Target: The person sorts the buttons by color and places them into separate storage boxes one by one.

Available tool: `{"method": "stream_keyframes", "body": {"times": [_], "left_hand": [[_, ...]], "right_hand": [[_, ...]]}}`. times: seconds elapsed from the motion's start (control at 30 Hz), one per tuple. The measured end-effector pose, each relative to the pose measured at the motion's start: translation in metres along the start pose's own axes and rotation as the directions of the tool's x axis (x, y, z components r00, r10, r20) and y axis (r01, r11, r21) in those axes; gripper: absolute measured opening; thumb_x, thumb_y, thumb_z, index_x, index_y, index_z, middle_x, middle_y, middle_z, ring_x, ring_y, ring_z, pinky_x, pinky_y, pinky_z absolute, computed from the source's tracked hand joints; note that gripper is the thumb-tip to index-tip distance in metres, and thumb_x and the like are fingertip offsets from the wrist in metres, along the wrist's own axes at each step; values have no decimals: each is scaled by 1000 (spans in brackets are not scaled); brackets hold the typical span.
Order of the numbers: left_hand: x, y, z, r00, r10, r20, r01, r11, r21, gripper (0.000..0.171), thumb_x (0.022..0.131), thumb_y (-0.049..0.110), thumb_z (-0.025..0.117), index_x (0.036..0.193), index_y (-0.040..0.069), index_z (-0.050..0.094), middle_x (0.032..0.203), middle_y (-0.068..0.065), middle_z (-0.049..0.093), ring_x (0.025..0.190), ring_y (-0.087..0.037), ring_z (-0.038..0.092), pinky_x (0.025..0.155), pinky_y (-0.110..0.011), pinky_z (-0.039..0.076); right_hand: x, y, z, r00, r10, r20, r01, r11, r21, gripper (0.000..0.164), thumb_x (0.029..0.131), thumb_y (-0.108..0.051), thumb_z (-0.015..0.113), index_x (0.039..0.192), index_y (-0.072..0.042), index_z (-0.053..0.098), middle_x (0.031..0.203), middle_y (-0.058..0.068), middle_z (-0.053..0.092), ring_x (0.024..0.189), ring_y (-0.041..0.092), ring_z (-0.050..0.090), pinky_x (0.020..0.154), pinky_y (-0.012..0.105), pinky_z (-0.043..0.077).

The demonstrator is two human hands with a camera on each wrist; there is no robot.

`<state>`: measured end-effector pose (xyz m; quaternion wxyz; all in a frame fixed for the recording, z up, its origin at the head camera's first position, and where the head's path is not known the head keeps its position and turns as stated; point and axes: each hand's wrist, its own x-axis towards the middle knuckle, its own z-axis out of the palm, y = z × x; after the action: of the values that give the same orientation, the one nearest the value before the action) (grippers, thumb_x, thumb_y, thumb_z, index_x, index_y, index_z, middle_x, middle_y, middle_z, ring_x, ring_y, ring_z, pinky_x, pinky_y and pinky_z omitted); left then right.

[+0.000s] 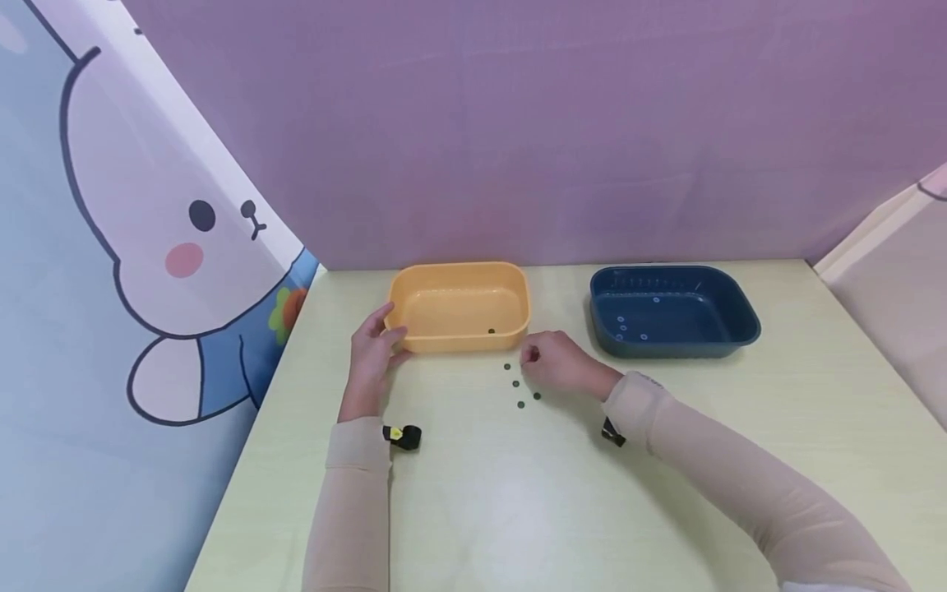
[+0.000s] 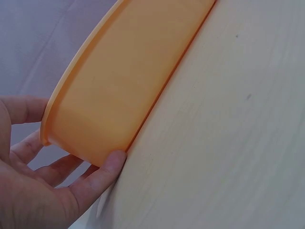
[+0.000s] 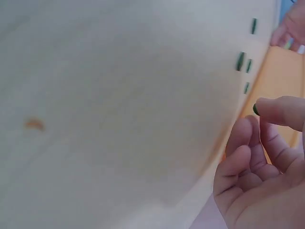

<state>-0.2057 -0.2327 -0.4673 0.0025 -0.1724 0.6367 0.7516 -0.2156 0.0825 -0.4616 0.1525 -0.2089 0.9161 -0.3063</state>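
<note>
My left hand (image 1: 370, 349) holds the left end of a yellow plastic basket (image 1: 459, 344), thumb low on its side and fingers spread around the end and rim. In the right wrist view, my right hand (image 3: 257, 191) pinches a small dark green disc (image 3: 256, 109) between thumb and fingertip. That hand is beside the basket's front right corner in the head view. Several loose green discs (image 1: 515, 384) lie on the table in front of the basket. One dark disc (image 1: 491, 331) shows inside the basket near its front wall.
A dark blue basket (image 1: 673, 351) stands on the pale table (image 1: 473, 510), to the right of the yellow one. Several small pale-edged rings (image 1: 623, 328) lie inside it. Behind both hangs a purple cloth (image 1: 518, 131); a cartoon-printed cloth (image 1: 148, 271) borders the left side.
</note>
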Motion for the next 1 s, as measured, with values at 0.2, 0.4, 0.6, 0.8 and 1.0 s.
{"method": "stream_keyframes", "body": {"times": [0.2,0.4,0.6,0.8,1.0], "left_hand": [[0,1,-1,1000,12,7,-12,1000,1,61,97,5,62,152,24,45,165,-4,27,131,-31,52,96,-41,54],[-1,1,0,1000,-5,-2,5,1000,4,61,97,5,62,152,26,46,166,-3,25,134,-30,50,97,-41,53],[-1,1,0,1000,-26,-14,26,1000,15,60,97,5,62,151,28,47,166,-1,23,135,-29,49,98,-41,53],[-1,2,-1,1000,-15,-8,16,1000,14,61,97,5,62,152,26,46,167,-2,21,136,-29,48,96,-41,54],[-1,2,-1,1000,-6,9,6,1000,-4,62,96,4,62,152,24,46,165,-4,26,132,-30,51,96,-40,54]], "right_hand": [[-5,-10,-13,1000,-29,-12,30,996,89,5,90,-7,69,87,-9,69,84,1,66,78,18,57,71,30,50],[-8,-23,-26,998,-36,-47,43,986,164,3,92,-11,71,90,-9,69,87,3,66,80,20,57,69,31,50],[-4,-29,-34,995,-17,-99,43,963,266,4,93,-10,70,90,-8,67,83,6,63,76,22,56,64,31,48],[2,-33,-39,991,7,-130,33,953,301,6,95,-12,69,92,-6,68,81,7,63,73,22,56,63,31,46],[8,-39,-42,990,38,-134,7,949,315,7,95,-13,68,94,-6,67,82,7,62,76,23,55,66,33,47]]}}
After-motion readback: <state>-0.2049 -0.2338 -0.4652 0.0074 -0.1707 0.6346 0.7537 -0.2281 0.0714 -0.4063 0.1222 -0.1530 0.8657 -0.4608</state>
